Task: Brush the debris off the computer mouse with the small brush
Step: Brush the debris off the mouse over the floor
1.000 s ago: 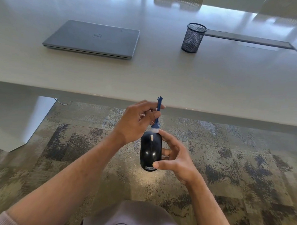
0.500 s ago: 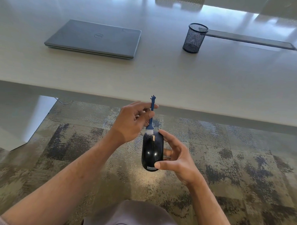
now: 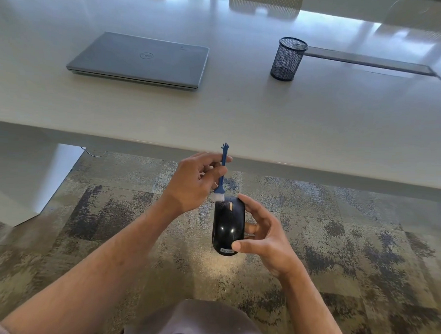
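A glossy black computer mouse is held in the air over the carpet, in front of the table edge. My right hand grips it from the right side, thumb near its tail and fingers at its front. My left hand pinches a small blue brush with a hand-shaped top. The brush stands nearly upright, and its white bristles touch the front left corner of the mouse, beside the scroll wheel.
A long pale table spans the view ahead. On it lie a closed grey laptop at the left and a black mesh pen cup at the right, next to a grey cable slot. Patterned carpet lies below.
The brush has swept leftward across the front of the mouse, from its right front side to its left front corner. My right hand keeps the mouse nearly still.
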### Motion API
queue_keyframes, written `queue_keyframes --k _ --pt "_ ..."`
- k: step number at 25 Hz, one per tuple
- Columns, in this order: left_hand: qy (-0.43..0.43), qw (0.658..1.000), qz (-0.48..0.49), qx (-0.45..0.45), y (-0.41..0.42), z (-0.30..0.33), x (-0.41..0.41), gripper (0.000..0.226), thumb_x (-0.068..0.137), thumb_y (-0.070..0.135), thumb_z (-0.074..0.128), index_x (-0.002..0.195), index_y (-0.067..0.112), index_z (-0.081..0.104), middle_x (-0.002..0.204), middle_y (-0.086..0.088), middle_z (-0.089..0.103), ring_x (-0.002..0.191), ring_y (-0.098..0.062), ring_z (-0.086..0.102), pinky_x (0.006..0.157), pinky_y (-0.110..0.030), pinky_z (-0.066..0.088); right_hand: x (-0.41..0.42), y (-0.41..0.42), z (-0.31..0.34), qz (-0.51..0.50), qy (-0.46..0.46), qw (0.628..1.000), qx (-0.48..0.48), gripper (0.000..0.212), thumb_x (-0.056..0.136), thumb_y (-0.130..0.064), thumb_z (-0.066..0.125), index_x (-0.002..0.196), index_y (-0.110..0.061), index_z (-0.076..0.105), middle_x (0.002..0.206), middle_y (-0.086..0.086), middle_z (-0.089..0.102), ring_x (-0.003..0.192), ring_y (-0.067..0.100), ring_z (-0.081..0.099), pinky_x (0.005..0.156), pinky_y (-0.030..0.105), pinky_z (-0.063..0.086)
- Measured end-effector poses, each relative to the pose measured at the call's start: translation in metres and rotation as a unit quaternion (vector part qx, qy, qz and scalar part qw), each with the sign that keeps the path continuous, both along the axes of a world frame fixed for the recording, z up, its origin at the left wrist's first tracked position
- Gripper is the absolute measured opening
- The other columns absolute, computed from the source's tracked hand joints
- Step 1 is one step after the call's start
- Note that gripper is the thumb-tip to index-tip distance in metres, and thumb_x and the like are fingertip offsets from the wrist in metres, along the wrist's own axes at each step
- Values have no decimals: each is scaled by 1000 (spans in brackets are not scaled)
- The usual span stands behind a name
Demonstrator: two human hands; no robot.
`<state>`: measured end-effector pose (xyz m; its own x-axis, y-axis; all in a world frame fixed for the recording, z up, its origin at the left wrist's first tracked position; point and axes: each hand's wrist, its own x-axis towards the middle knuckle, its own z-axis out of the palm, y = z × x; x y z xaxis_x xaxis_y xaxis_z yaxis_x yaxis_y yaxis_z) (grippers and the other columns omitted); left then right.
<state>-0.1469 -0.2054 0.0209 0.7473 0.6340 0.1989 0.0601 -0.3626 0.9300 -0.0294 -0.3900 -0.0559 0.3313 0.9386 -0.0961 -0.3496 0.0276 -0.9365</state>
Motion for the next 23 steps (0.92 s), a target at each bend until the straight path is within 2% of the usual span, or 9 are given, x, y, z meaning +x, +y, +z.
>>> queue_keyframes --k 6,10,15,20,23 --pt "-7 1000 -21 -8 -10 7 8 28 95 9 64 110 32 67 92 5 65 72 -2 68 66 -17 56 -4 3 2 7 0 1000 6 93 59 4 89 142 -19 57 145 6 60 107 39 72 78 48 63" --pt "9 1000 -11 4 -8 4 1 31 95 8 64 106 37 67 89 8 63 69 -1 64 65 -17 55 -1 -1 0 0 -4 1000 1 94 57 4 89 142 -19 57 147 8 58 108 41 71 82 53 62" --pt "16 1000 6 15 -5 7 -2 32 95 10 65 106 39 66 92 11 62 71 0 63 66 -16 54 0 -4 0 -2 -8 1000 0 92 58 2 90 141 -23 59 147 4 58 106 38 73 80 48 63" --pt "11 998 -37 42 -16 8 9 26 96 11 63 117 26 69 94 10 62 82 -9 66 75 -30 60 -3 0 1 10 -14 1000 4 92 60 5 89 143 -21 57 147 8 57 107 39 72 80 48 62" --pt "34 997 -40 51 -11 4 7 26 97 13 62 118 26 69 97 7 63 86 -12 64 78 -29 60 -3 -3 -1 5 -15 1000 2 91 60 6 88 142 -22 58 147 8 57 108 38 72 82 47 62"
